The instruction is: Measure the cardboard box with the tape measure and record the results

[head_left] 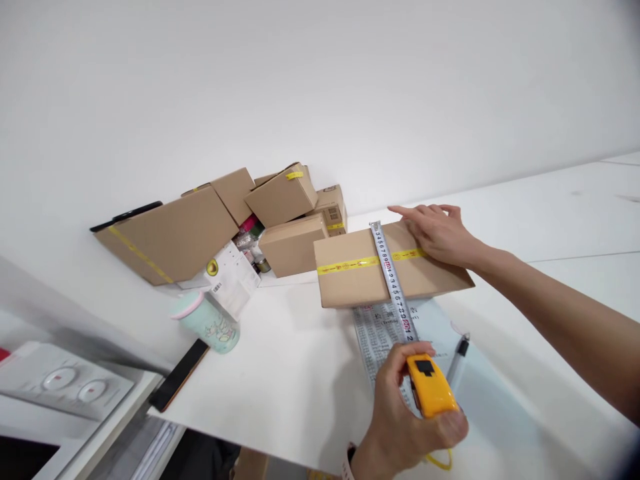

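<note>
Presently gripped: the yellow tape measure (433, 388) is clamped between the thumb and fingers of the left hand (393, 427), near the counter's front.
Right hand: the far side of a cardboard box (345, 285) is touched by the right hand (437, 233), its fingers apart, the index finger stretched out.
Metal blade: the numbered blade (391, 280) is drawn out across the box, over a strip of yellow packing tape (350, 265).
Printed sheet: the sheet (370, 337) is partly covered by the box; a pen (459, 360) is seen just beside the tape measure.
Mint tumbler: the tumbler (213, 323) is placed near a dark, flat object (180, 375) on the white counter (280, 360).
Wall: more cardboard boxes (293, 245) are piled near it.
</note>
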Demonstrator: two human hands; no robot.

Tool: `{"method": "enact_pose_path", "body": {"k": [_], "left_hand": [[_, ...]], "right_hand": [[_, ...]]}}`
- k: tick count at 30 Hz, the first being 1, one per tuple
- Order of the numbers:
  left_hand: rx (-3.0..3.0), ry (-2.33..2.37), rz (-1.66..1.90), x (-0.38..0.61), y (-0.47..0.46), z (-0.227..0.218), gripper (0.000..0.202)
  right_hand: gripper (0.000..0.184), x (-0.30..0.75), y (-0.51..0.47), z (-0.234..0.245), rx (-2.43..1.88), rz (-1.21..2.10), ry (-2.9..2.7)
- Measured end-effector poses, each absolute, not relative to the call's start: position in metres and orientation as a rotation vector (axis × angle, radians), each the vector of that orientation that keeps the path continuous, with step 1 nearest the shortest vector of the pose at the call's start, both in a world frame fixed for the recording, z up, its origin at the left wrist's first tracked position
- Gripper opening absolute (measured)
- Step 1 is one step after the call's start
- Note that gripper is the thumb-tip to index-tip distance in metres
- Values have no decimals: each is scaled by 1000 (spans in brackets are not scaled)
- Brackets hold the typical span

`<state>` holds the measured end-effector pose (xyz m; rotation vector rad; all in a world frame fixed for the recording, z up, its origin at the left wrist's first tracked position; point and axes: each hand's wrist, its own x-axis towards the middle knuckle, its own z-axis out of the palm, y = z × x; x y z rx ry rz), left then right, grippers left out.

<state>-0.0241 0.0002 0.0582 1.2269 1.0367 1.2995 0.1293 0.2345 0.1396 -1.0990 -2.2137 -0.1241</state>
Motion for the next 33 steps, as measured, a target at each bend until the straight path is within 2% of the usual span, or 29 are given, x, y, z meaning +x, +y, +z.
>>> {"method": "enact_pose_path", "body": {"k": [6, 26, 33], "left_hand": [[1187, 1027, 1283, -21, -6, 50, 65], [1098, 1109, 1244, -11, -3, 55, 67], [1121, 962, 1307, -14, -13, 45, 74]], "right_hand": [[63, 122, 235, 139, -1136, -354, -2337], [57, 119, 228, 142, -1178, -349, -2347], [56, 120, 227, 137, -1141, -359, -2302]]}}
